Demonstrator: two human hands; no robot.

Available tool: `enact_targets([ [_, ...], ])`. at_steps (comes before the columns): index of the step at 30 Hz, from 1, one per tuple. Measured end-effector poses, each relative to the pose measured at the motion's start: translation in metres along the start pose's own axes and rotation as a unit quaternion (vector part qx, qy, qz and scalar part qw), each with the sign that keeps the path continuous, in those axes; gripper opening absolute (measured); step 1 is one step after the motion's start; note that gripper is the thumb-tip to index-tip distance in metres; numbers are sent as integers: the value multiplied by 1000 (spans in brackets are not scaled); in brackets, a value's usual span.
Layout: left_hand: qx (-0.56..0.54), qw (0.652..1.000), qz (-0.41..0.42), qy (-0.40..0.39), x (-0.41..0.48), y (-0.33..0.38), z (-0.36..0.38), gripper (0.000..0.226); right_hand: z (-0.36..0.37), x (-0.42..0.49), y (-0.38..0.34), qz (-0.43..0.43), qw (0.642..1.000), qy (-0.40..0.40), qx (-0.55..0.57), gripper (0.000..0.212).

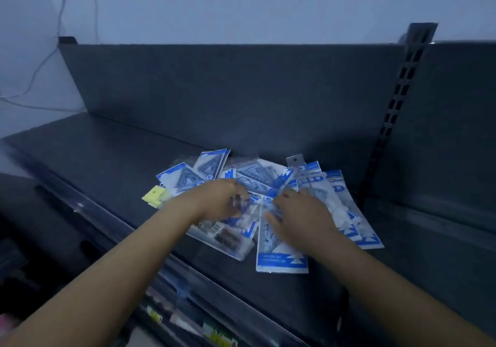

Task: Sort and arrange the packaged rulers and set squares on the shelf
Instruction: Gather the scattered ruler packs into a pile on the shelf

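Note:
A loose pile of blue-and-white packaged rulers and set squares lies spread on the dark shelf, close to its back panel. My left hand is over the middle of the pile, fingers curled round a packet there. My right hand rests flat on a long packet that points toward the front edge. More long packets fan out to the right. Set-square packets lie at the left of the pile. A small yellow packet pokes out at the pile's left edge.
The shelf's back panel rises behind the pile. A slotted upright stands to the right, with another shelf bay beyond it. The shelf's front edge strip runs diagonally. Lower shelves with colourful goods show below.

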State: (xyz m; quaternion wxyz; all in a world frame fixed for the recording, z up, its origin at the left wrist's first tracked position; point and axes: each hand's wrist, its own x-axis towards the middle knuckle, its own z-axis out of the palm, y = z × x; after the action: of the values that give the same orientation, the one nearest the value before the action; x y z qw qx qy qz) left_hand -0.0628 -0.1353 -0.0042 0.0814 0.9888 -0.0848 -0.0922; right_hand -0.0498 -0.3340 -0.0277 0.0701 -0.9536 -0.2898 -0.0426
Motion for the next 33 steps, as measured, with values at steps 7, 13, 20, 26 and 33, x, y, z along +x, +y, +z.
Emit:
enact_targets([
  [7, 36, 992, 97, -69, 31, -38, -15, 31, 2, -3, -23, 163, 985, -1, -59, 55],
  [13, 19, 980, 183, -81, 43, -47, -20, 31, 5, -22, -59, 308, 950, 5, -59, 65],
  [20, -108, 965, 231, -56, 49, -50, -23, 25, -3, -27, -57, 425, 902, -14, 72, 83],
  [26, -347, 904, 242, 62, 53, -43, -28, 16, -13, -33, -44, 476, 851, -7, 221, 62],
  [33, -370, 878, 302, 20, 73, 6, -30, 2, -38, -76, -19, 406, 841, -57, 354, 23],
])
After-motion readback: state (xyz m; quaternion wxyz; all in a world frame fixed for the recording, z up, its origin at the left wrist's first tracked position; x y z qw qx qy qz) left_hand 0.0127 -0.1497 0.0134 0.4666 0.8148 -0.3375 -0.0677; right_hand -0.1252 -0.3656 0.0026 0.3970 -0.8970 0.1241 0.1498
